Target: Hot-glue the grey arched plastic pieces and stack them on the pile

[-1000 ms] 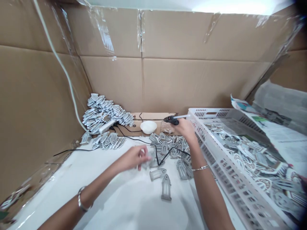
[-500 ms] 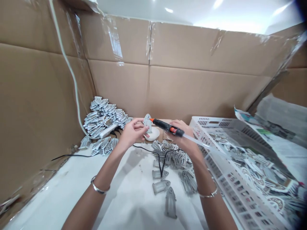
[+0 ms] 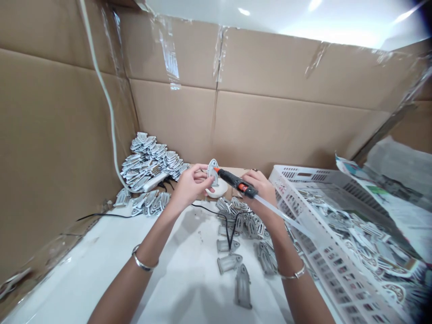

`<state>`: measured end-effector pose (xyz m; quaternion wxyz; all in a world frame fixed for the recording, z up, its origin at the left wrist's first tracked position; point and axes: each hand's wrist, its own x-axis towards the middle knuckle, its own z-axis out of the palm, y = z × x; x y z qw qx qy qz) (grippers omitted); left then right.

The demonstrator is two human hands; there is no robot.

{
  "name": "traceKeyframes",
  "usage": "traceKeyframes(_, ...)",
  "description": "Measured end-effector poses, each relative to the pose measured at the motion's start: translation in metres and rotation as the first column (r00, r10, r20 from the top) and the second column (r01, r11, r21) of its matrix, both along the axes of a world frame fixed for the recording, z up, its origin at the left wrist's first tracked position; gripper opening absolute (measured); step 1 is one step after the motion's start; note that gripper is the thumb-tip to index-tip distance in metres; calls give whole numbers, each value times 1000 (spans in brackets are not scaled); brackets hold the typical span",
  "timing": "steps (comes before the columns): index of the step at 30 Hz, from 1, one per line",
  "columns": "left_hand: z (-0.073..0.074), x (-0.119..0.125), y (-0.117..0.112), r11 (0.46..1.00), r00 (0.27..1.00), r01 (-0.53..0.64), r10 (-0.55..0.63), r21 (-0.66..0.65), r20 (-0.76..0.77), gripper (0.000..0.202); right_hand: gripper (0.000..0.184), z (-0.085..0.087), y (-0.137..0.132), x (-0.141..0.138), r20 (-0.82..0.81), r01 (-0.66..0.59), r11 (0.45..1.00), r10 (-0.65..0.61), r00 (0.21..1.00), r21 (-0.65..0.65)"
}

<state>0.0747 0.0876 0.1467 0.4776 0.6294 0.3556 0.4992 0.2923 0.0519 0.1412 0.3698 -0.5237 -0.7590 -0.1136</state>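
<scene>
My left hand [image 3: 189,183] pinches a small grey arch-shaped piece [image 3: 212,171] and holds it upright in front of me. My right hand [image 3: 261,189] grips a black and orange glue gun [image 3: 236,182], with a clear glue stick [image 3: 283,216] trailing out of its back. The gun's orange tip touches the piece. Its black cord [image 3: 232,225] hangs down to the white table [image 3: 101,270]. Beneath my hands lies a loose pile of the same grey pieces [image 3: 243,220].
A white plastic crate [image 3: 337,252] lined with newspaper and filled with more pieces stands at my right. A stack of finished pieces [image 3: 148,159] sits at the back left beside a white power strip [image 3: 151,181]. A white bowl [image 3: 216,191] is behind my hands. Cardboard walls [image 3: 270,117] enclose the table.
My left hand picked a piece off the table and raised it. My right hand turned the glue gun round and brought its tip against the piece.
</scene>
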Motion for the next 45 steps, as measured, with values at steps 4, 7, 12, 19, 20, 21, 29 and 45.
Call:
traceKeyframes(4, 0, 1, -1, 1000, 1000, -9, 9, 0, -8, 37, 7, -2, 0, -2, 33, 25, 999, -26, 999, 31)
traceKeyframes(7, 0, 1, -1, 1000, 1000, -24, 24, -4, -16, 37, 8, -4, 1, -3, 42, 41, 998, -43, 998, 36)
traceKeyframes(12, -4, -1, 4, 999, 999, -25, 24, -27, -29, 39, 17, -3, 6, 4, 6, 98, 995, -98, 995, 23)
traceKeyframes(19, -8, -2, 10, 998, 999, -34, 34, -50, -1, 35, 37, -24, 34, 41, 186, 540, 724, -514, 837, -430)
traceKeyframes(20, -8, -1, 10, 998, 999, -32, 32, -57, -3, 34, 38, -32, 39, 47, 242, 573, 653, -530, 813, -495)
traceKeyframes(21, -9, 0, 10, 997, 999, -33, 32, -67, -9, 33, 38, -39, 43, 52, 287, 594, 588, -535, 795, -549)
traceKeyframes(29, -11, 1, 11, 998, 999, -29, 28, -47, -23, 32, 42, -62, 54, 67, 362, 634, 452, -551, 752, -628)
traceKeyframes(45, 4, -12, 6, 996, 998, -69, 69, -57, 4, 22, 28, 12, -5, 4, -237, 102, 977, -146, 960, -188)
